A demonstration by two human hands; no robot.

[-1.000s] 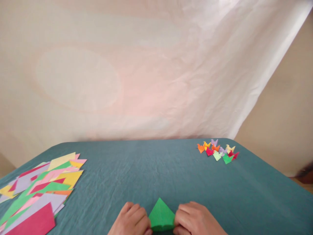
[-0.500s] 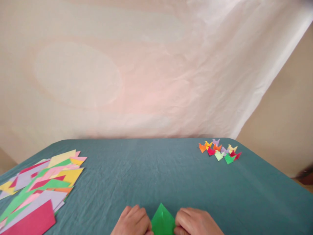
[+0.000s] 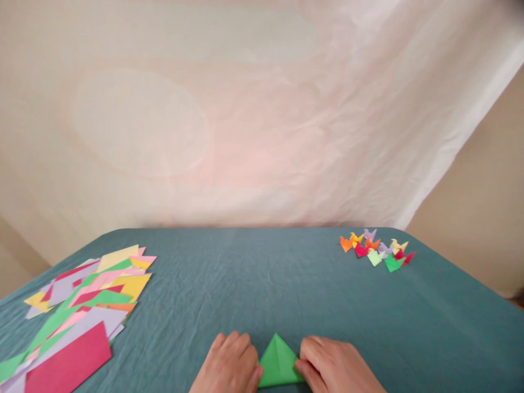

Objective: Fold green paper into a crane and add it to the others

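Observation:
A green sheet of origami paper [image 3: 279, 362], folded to a triangle with its tip pointing away from me, lies at the near edge of the view. A crease runs down from the tip. My left hand [image 3: 230, 364] has its fingers curled on the left corner. On the opposite corner, my right hand [image 3: 333, 364] pinches the paper between thumb and bent fingers. The lower parts of both hands are cut off by the frame.
On the left, coloured paper sheets [image 3: 69, 357] lie in a loose, overlapping spread. Several small folded paper birds [image 3: 374, 256] stand in a cluster at the far right. A dark green cloth [image 3: 229, 278] covers the table, with a pale sheet [image 3: 254, 125] hanging behind.
The near part of the green paper has been folded up, leaving a shorter triangle with a straight bottom edge. Both hands stay at its sides. The view has shifted slightly.

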